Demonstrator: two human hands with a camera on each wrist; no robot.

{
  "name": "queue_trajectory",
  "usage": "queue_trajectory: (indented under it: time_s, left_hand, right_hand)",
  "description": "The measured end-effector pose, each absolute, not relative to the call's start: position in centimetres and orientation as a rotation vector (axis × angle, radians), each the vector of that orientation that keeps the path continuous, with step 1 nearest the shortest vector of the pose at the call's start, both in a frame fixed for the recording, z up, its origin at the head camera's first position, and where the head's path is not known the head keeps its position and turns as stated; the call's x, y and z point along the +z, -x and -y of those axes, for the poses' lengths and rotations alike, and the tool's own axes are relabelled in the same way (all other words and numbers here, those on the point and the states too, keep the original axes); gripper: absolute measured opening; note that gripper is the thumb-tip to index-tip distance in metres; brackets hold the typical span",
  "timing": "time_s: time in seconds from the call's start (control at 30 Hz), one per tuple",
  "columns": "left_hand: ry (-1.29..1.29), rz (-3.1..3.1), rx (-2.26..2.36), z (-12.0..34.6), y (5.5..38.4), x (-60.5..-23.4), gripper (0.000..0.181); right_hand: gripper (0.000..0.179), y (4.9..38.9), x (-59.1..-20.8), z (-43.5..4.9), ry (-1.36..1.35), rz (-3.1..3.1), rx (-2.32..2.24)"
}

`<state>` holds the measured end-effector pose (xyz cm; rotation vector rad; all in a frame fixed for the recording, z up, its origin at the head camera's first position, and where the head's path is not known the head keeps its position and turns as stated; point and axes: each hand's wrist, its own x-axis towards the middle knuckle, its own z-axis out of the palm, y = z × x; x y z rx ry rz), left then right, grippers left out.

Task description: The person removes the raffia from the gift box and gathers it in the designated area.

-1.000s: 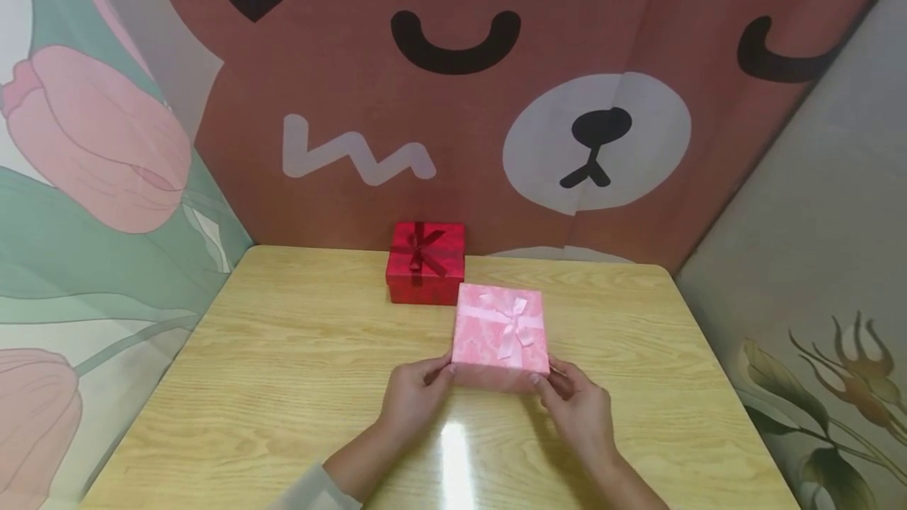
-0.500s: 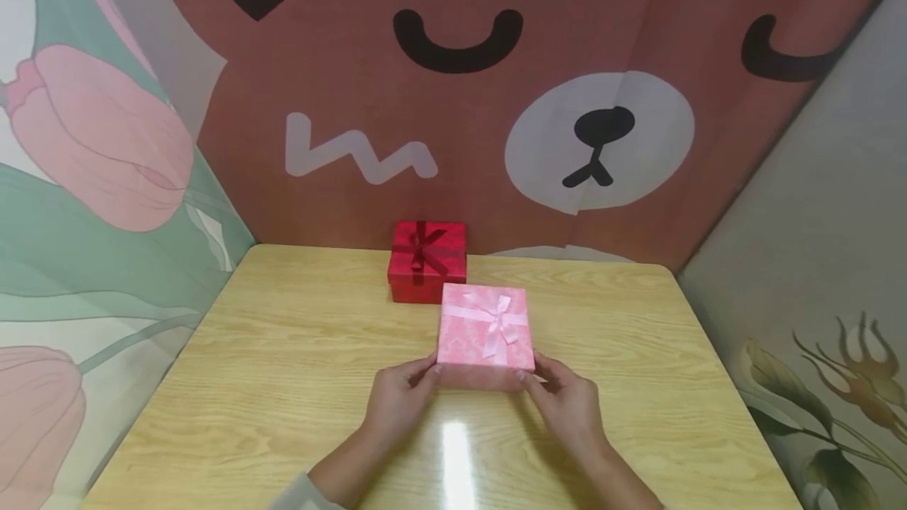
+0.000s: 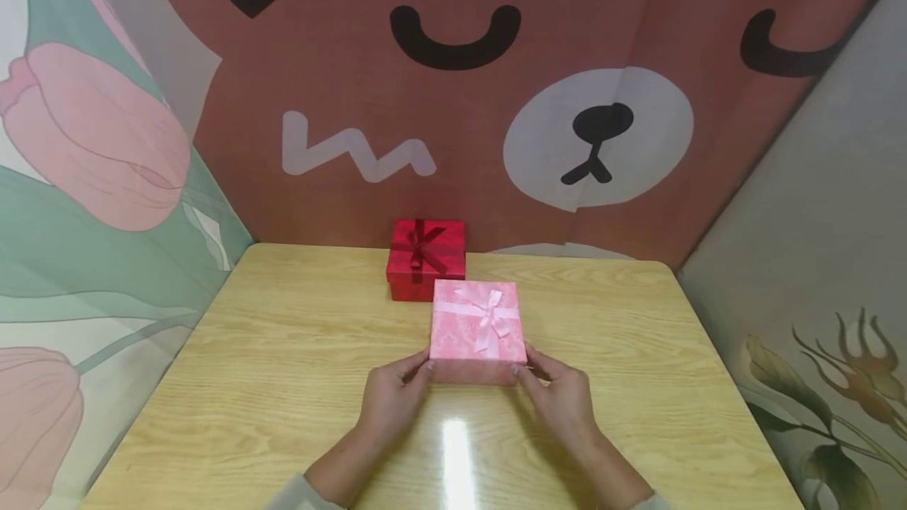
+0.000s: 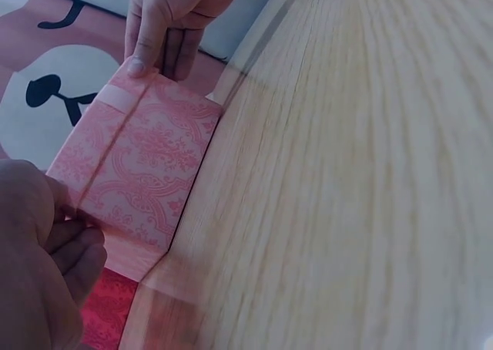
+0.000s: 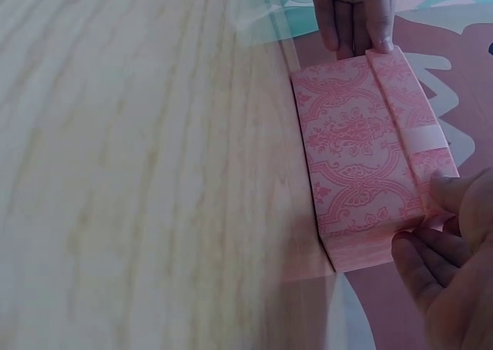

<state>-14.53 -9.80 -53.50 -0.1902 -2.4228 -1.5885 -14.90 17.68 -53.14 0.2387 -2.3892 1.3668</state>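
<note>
Pink box moves a little to the left, between two hands

Compared with the earlier frames, the pink box [image 3: 468, 333] is now further to the left, and both hands have moved together with it. The left hand [image 3: 394, 398] pinches its near left corner, with the thumb at the front side and the other fingers bent behind. The right hand [image 3: 564, 400] holds the near right corner in the same manner, so both are closed only as much as the box allows. A pale pink bow [image 3: 491, 313] sits on the lid, which faces up. The box is at the middle of the table [image 3: 283, 352], its bottom edge close along the surface. Behind it stands the red box [image 3: 429, 260], partly covered by the pink one; whether they touch, I cannot tell.
</note>
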Motion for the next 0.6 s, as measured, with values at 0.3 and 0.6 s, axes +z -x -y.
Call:
queue_trajectory:
  time_s: [0.3,0.6]
  left_hand:
    - [0.224,2.37,-1.564,9.6,14.3,-52.7,0.025]
    - [0.232,2.37,-1.506,9.8,14.5,-51.2,0.025]
  right_hand:
    - [0.038,15.0,-52.4,-17.9,-0.278,2.392,1.362]
    - [0.037,15.4,-51.5,-18.0,-0.364,2.307,1.282]
